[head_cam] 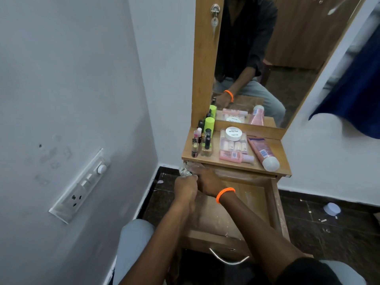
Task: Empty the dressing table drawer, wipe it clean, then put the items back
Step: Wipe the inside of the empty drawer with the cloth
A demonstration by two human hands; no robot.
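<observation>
The wooden drawer (275, 204) of the dressing table is pulled out, its inside bare and streaked with white dust. My left hand (185, 188) and my right hand (207, 178), which wears an orange wristband, meet at the drawer's far left corner. Both are closed on a crumpled whitish cloth (185, 170) pressed against that corner. On the table top (273, 149) stand several small nail polish bottles (200, 144), a green-capped bottle (209, 125), a clear box (233, 146) with a white jar (233, 133) on it, a pink bottle (236, 156) and a pink tube (264, 154).
A mirror (287, 48) rises behind the table top. A switchboard (82, 186) is on the left wall, close to the drawer. A white lid (331, 208) and white crumbs lie on the dark floor at the right. The drawer's metal handle (228, 258) sits between my knees.
</observation>
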